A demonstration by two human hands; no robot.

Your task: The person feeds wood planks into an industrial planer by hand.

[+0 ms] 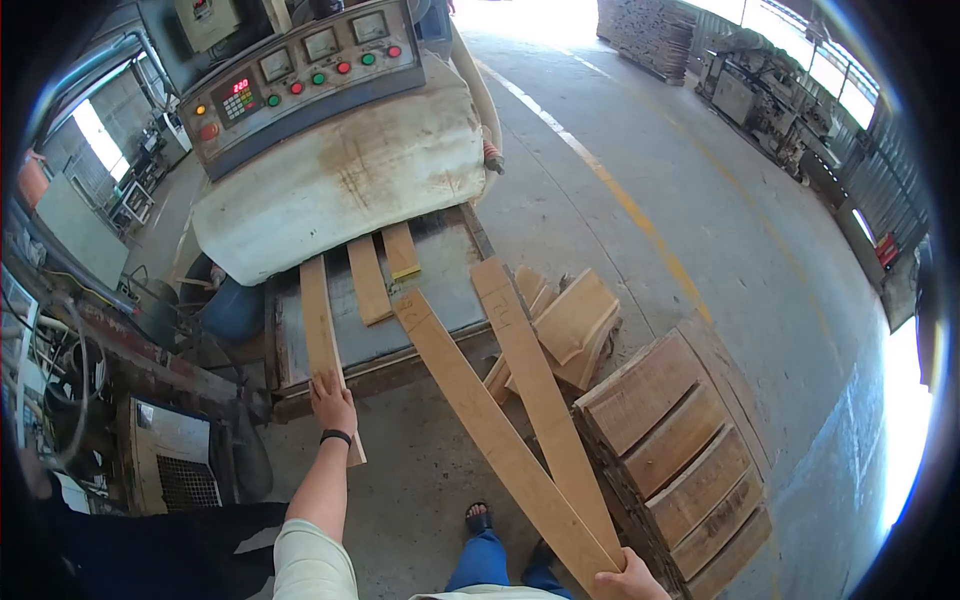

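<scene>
My left hand (332,405) lies with its fingers spread on top of a long narrow board (318,315), whose far end is under the machine's white hood (350,175). Two shorter boards (368,280) (401,250) also stick out from under the hood onto the metal bed (440,265). At the lower right my right hand (632,578) grips the near ends of two long boards (490,420) (545,390), which fan apart toward the bed and bear pencil marks at their far ends.
A panel (300,75) with coloured buttons tops the machine. Stacked planks (680,440) and wood pieces (575,325) stand right of the bed. A metal box with a grille (185,480) is at the lower left. More machinery (765,100) stands at the far right.
</scene>
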